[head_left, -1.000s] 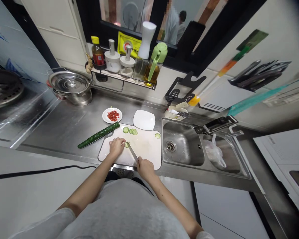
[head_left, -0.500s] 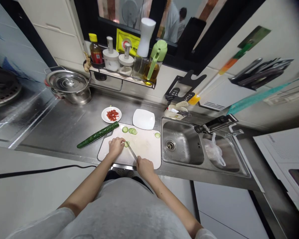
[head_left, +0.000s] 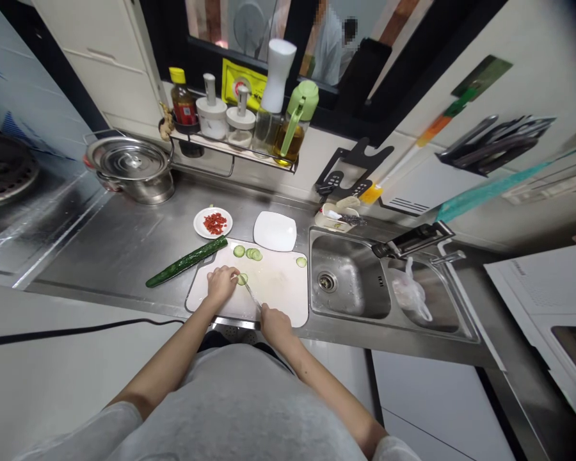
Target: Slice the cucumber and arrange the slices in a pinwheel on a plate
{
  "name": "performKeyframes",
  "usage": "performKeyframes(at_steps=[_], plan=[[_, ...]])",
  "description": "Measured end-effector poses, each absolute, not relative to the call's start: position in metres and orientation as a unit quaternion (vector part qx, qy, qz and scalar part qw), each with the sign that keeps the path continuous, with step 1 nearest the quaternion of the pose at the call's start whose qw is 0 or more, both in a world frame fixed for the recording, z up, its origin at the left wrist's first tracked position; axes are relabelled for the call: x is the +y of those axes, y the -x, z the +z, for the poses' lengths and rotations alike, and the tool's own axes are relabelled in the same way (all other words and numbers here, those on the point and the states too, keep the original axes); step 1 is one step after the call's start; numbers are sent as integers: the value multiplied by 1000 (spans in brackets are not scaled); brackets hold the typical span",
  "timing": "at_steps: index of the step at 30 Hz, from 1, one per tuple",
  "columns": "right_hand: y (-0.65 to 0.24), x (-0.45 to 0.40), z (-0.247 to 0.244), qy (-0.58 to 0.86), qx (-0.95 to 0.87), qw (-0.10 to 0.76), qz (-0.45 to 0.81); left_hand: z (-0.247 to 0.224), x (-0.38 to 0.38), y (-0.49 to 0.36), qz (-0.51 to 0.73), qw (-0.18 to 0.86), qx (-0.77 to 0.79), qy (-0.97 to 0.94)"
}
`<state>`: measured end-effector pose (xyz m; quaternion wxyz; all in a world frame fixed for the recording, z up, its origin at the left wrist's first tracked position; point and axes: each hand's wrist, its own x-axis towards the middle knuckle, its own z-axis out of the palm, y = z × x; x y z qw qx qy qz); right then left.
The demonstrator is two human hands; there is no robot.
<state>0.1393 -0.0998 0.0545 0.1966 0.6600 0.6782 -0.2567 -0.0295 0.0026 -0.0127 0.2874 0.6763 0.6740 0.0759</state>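
One cucumber slice [head_left: 242,280] is held by our left fingers [head_left: 228,272], best curled back from the knife [head_left: 253,296] our right fingers [head_left: 267,316] grip.

Pale green with a darker rim, a cucumber slice [head_left: 242,280] shows at the left fingers [head_left: 230,274], against a white cutting board [head_left: 281,294] edged in dark grey. A silver-grey knife blade [head_left: 253,296] gleams ahead of the right fingers [head_left: 269,315]. Beyond the left fingers, a dark green cucumber [head_left: 187,261] lies to their left, red pieces [head_left: 215,223] speckle a white plate [head_left: 198,225], and a plain white dish [head_left: 275,231] sits to their right. Farther past, a yellow packet [head_left: 229,80] bears a red-and-white emblem [head_left: 242,84].
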Motion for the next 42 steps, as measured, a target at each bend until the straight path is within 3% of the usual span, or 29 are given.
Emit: performKeyframes(at_steps=[12, 28, 42], plan=[[-159, -118, 62, -655, 670, 203, -286, -5, -5, 19, 70, 264, 683, -677], [-164, -115, 66, -665, 670, 159, -289, -10, 0, 19, 72, 353, 693, -625], [-161, -105, 61, -649, 685, 181, -278, -3, 2, 14, 74, 350, 700, -618]])
